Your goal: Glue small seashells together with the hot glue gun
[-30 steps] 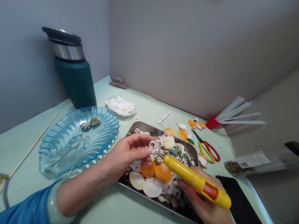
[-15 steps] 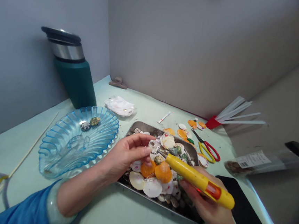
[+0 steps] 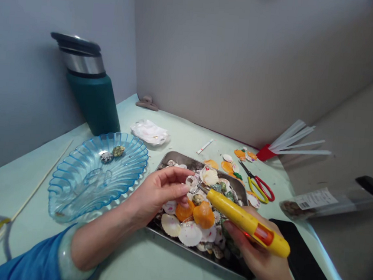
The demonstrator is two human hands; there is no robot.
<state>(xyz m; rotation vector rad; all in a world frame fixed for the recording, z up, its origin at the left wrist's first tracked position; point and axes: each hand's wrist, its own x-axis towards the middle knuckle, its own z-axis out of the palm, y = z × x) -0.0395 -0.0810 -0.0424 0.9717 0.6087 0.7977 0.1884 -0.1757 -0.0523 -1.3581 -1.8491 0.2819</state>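
Note:
My left hand pinches a small whitish shell between thumb and fingertips, above a metal tray heaped with shells. In my right hand is a yellow hot glue gun, fingers wrapped round its handle. Its metal nozzle points left and sits right by the pinched shell; whether they touch I cannot tell. Beneath the hands lie two orange scallop shells, one of them in front, and a white scallop shell. A small spotted shell rests just below the nozzle.
A blue shell-shaped dish on the left holds two small shells. Behind it stands a green bottle. Scissors, a red cup of glue sticks, a plastic bag and a black mat are on the right.
The glue gun has shifted very slightly, its back end a little left and up. My left hand and the shell stay nearly still.

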